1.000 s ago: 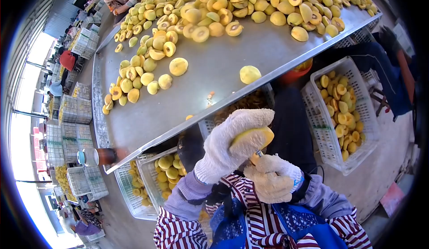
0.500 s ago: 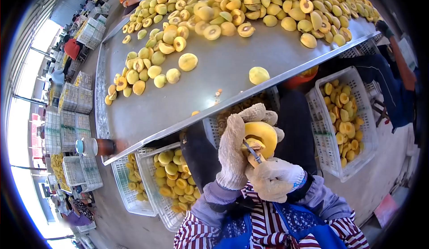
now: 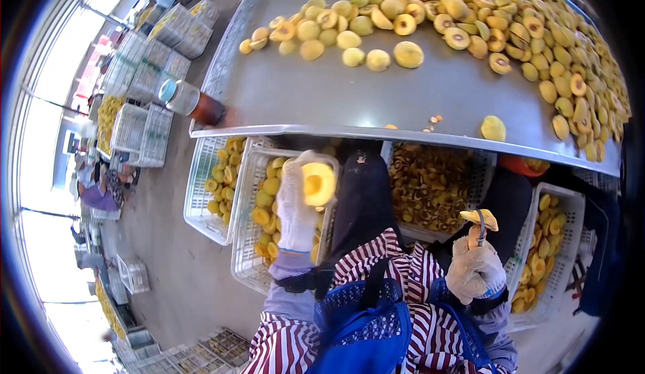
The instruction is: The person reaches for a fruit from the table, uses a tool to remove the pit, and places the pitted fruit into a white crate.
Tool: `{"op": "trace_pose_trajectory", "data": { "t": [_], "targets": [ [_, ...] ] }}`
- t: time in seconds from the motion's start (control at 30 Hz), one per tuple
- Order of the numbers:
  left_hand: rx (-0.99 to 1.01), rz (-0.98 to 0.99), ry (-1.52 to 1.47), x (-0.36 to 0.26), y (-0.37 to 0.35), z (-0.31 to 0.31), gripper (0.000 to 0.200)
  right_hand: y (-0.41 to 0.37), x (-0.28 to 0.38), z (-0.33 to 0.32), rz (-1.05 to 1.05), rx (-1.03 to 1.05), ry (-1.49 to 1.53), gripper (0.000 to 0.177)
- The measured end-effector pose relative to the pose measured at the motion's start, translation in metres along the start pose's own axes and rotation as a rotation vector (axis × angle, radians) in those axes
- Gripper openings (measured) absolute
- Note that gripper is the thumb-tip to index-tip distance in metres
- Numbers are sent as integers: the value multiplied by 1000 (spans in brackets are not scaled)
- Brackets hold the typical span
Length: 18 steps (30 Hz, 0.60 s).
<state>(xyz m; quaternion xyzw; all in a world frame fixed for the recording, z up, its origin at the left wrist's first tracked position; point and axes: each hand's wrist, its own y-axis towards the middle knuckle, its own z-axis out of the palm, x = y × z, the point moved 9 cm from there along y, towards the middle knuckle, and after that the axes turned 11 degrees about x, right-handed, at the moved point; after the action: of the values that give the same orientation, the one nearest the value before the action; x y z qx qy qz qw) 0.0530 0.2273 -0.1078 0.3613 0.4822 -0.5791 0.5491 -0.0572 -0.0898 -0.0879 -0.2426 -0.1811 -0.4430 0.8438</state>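
Note:
My gloved left hand [image 3: 294,209] grips a yellow peach half [image 3: 318,183], its hollowed cut face showing. It is above a white crate [image 3: 247,272] of peach halves, which it partly hides. Off to the right, my gloved right hand [image 3: 473,270] is closed around the handle of a small pitting knife with a curved metal loop [image 3: 482,223]. A yellowish piece of peach [image 3: 489,219] clings to the loop. Below the table edge, between my knees, a crate holds brown pits and scraps [image 3: 430,186].
A metal table [image 3: 302,99] spans the front, heaped with cut peaches [image 3: 497,25]. A single peach half [image 3: 493,129] lies near its edge. A bottle of dark liquid [image 3: 201,105] stands at the left corner. Another crate of halves [image 3: 568,203] is at my right; stacked crates [image 3: 144,58] stand behind.
My hands have separated: the left moved left with the peach half to above the crate, the right moved right with the knife and a piece on it. The view turned left.

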Motion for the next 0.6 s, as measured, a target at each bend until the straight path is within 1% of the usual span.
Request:
{"op": "trace_pose_trajectory", "data": {
  "t": [0.03, 0.1, 0.13, 0.17, 0.2, 0.3, 0.33, 0.37, 0.43, 0.5, 0.53, 0.57, 0.6],
  "targets": [
    [-129, 73, 245, -9, -10, -40, 53, 7, -3, 14, 83, 76, 111, 14],
    [-368, 82, 609, -24, -45, -100, 48, 20, -8, 15, 115, 57, -11, 22],
    [-464, 85, 698, -27, -59, -117, 48, 26, -9, 16, 125, 49, -74, 27],
    [-560, 78, 790, -30, -76, -135, 48, 30, -14, 16, 161, 25, -119, 27],
    [-450, -1, 1126, -21, -83, -149, 43, 34, -17, 14, 196, 2, -170, 27],
    [-33, -672, 1306, 24, -95, -167, 38, 41, -23, 9, 242, -47, -281, 27],
    [-127, -487, 1281, 15, -92, -166, 33, 45, -25, 8, 242, -63, -308, 27],
    [-181, -394, 1121, 13, -90, -165, 33, 48, -28, 10, 281, -66, -327, 26],
    [-287, -211, 797, -16, -72, -130, 33, 52, -34, 16, 358, -72, -366, 25],
    [-63, -68, 586, -24, -49, -67, 41, 56, -41, 15, 421, -87, -487, 24],
    [168, -69, 340, -25, -45, -24, 45, 59, -45, 15, 450, -93, -547, 23],
    [399, -67, 90, -30, -46, 21, 49, 59, -48, 16, 498, -115, -544, 22],
    [524, 65, 184, -42, -45, 57, 52, 58, -50, 19, 543, -141, -541, 21]
  ]
}}
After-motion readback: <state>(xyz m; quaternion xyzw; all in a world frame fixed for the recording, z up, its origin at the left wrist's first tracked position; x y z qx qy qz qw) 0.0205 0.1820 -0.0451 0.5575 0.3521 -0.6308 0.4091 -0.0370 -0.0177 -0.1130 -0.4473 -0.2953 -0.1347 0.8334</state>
